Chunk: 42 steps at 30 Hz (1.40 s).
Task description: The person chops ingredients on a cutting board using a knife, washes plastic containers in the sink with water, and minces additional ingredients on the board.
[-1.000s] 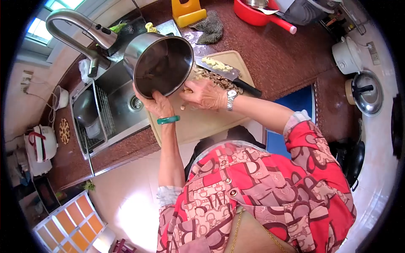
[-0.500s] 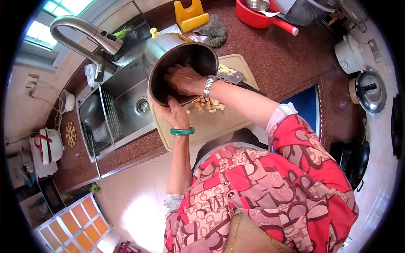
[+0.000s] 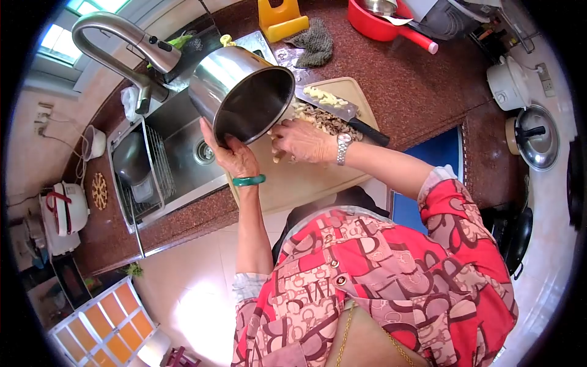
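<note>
Both hands were held out ahead of the body and brought close together beside a tilted metal pot. By the left hand the pot was gripped at its near side, with the thumb laid at the rim and the fingers spread along the outer wall. The right hand was lowered over a chopping board, with its back turned up and its fingers bent into a narrow curl. Pale chunks were seen at its fingertips; whether any were pinched between them could not be told.

The left forearm was stretched almost straight forward, and a green bangle was worn at its wrist. The right forearm was angled inward from the right, bent at the elbow, and a wristwatch was worn on it.

The pot was held raised between the sink and the chopping board, its mouth turned toward the right hand. Chopped brown pieces were heaped on the board just beyond the right hand. Beside them a black-handled knife was laid flat, and pale slices were borne on its blade. The board was supported by a reddish-brown bench.
</note>
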### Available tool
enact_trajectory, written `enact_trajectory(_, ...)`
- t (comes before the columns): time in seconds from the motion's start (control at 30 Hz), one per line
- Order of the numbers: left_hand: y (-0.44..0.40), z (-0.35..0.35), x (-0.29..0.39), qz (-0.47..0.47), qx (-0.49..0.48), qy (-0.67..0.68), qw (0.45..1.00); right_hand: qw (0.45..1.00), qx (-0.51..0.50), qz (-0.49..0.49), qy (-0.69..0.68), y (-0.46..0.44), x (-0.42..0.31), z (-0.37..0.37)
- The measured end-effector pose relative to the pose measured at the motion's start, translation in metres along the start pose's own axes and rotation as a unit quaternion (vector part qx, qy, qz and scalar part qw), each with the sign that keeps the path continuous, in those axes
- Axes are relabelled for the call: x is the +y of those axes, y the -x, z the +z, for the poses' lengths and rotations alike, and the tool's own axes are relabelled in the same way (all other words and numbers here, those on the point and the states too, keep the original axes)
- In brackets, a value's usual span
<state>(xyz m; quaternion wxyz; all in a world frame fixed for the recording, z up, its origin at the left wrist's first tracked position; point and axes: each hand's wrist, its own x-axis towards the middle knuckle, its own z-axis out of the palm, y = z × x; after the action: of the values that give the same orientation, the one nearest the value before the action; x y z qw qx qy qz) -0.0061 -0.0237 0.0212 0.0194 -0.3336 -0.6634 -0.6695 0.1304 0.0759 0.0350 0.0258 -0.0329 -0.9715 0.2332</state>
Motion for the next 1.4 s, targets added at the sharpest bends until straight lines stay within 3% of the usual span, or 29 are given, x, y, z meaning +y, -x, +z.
enact_trajectory(0.2, 0.005, -0.001, 0.000, 0.006, -0.002, -0.022, 1.000, 0.989, 0.143, 0.046, -0.006, -0.053, -0.001, -0.003)
enact_trajectory(0.27, 0.009, 0.001, 0.004, 0.014, -0.020, 0.030, 0.999, 0.968, 0.243, 0.017, 0.069, -0.083, 0.021, 0.014)
enact_trajectory(0.4, 0.011, 0.002, 0.006, 0.012, -0.005, 0.088, 0.996, 0.969, 0.225, 0.068, 0.082, -0.101, 0.044, 0.045)
enact_trajectory(0.47, 0.009, 0.000, 0.001, 0.040, 0.004, 0.074, 0.996, 0.965, 0.196, 0.039, -0.171, -0.089, 0.032, 0.037)
enact_trajectory(0.5, 0.006, -0.003, 0.001, 0.048, 0.001, 0.045, 0.998, 0.965, 0.192, 0.040, -0.171, -0.081, 0.028, 0.040)
enact_trajectory(0.57, 0.005, -0.011, -0.017, 0.027, -0.002, 0.041, 0.999, 0.961, 0.255, -0.048, 0.095, -0.057, 0.019, 0.045)
enact_trajectory(0.6, 0.005, -0.014, -0.023, 0.009, -0.006, 0.036, 0.999, 0.962, 0.252, -0.047, 0.096, -0.045, 0.012, 0.037)
enact_trajectory(0.67, 0.004, -0.015, -0.022, 0.031, -0.010, 0.026, 0.999, 1.000, 0.014, 0.011, 0.019, -0.022, -0.005, 0.010)
enact_trajectory(0.8, -0.002, -0.014, -0.019, -0.015, 0.014, 0.064, 0.998, 0.996, 0.071, -0.010, 0.049, 0.016, 0.001, 0.013)
enact_trajectory(0.83, -0.003, -0.014, -0.017, -0.015, 0.014, 0.041, 0.999, 0.989, 0.132, 0.066, -0.012, 0.021, 0.001, 0.011)
enact_trajectory(0.87, -0.001, -0.011, -0.018, -0.016, 0.012, 0.045, 0.999, 0.968, 0.192, 0.143, -0.072, 0.023, 0.001, 0.010)
enact_trajectory(0.9, 0.001, -0.008, -0.019, -0.058, 0.019, 0.121, 0.991, 0.947, 0.274, 0.156, -0.068, 0.021, 0.002, 0.007)
enact_trajectory(0.93, 0.003, -0.004, -0.019, -0.100, 0.024, 0.196, 0.975, 0.946, 0.276, 0.159, -0.065, 0.019, 0.004, 0.003)
enact_trajectory(0.97, 0.006, -0.001, -0.017, -0.101, 0.020, 0.199, 0.975, 0.910, 0.273, 0.236, -0.204, 0.018, 0.005, -0.003)
enact_trajectory(1.0, 0.009, 0.000, -0.013, -0.161, -0.010, 0.211, 0.964, 0.851, 0.262, 0.306, -0.338, 0.017, 0.005, -0.012)
enact_trajectory(1.07, 0.001, 0.004, 0.025, -0.295, -0.055, 0.165, 0.940, 0.802, 0.238, 0.362, -0.412, 0.015, 0.009, -0.028)
enact_trajectory(1.1, 0.005, 0.002, 0.025, -0.261, -0.127, -0.036, 0.956, 0.794, 0.213, 0.390, -0.415, 0.019, -0.001, -0.048)
enact_trajectory(1.13, 0.009, 0.013, 0.025, -0.231, -0.126, 0.032, 0.964, 0.798, 0.255, 0.388, -0.384, 0.028, 0.014, -0.039)
enact_trajectory(1.2, 0.017, 0.037, 0.025, -0.173, -0.136, 0.176, 0.960, 0.741, 0.325, 0.363, -0.462, 0.046, 0.015, -0.057)
enact_trajectory(1.23, 0.015, 0.044, 0.032, -0.083, -0.173, 0.106, 0.976, 0.668, 0.421, 0.382, -0.480, 0.049, 0.018, -0.057)
enact_trajectory(1.27, 0.005, 0.038, 0.074, -0.248, -0.238, 0.262, 0.902, 0.642, 0.437, 0.389, -0.495, 0.065, 0.019, -0.065)
enact_trajectory(1.3, 0.003, 0.035, 0.073, -0.223, -0.278, 0.192, 0.914, 0.615, 0.453, 0.395, -0.510, 0.080, 0.021, -0.073)
enact_trajectory(1.33, 0.004, 0.034, 0.072, -0.198, -0.321, 0.124, 0.918, 0.642, 0.397, 0.390, -0.528, 0.102, 0.023, -0.086)
enact_trajectory(1.37, 0.007, 0.035, 0.058, -0.093, -0.271, 0.088, 0.954, 0.641, 0.399, 0.392, -0.525, 0.115, 0.028, -0.089)
enact_trajectory(1.4, 0.015, 0.030, 0.033, -0.119, -0.238, 0.043, 0.963, 0.627, 0.399, 0.417, -0.522, 0.131, 0.032, -0.093)
